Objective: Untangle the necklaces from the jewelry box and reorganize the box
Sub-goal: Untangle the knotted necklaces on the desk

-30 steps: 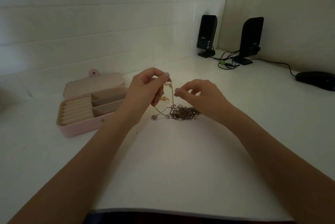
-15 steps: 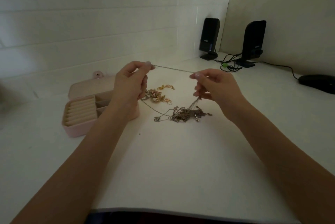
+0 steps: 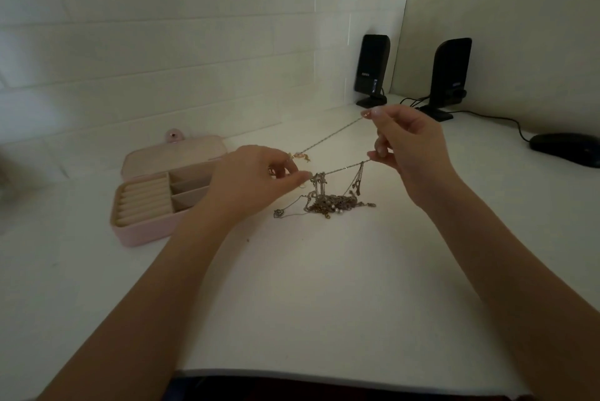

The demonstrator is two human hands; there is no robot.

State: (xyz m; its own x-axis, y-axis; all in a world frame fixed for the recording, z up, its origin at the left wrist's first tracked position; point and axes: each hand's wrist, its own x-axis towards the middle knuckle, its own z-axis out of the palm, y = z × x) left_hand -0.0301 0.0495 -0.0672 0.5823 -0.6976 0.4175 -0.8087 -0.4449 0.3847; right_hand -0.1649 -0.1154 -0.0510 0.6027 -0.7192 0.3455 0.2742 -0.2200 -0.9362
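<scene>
White desk [image 3: 324, 287], both hands raised, seemingly pinching chain [image 3: 331, 136] taut.

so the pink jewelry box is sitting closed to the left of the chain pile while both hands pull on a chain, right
Not quite: the pink jewelry box is open, its lid laid back and its compartments showing, as the head view shows. The rest holds: it sits left of the chain pile, and the left hand and right hand each pinch a chain.
</scene>
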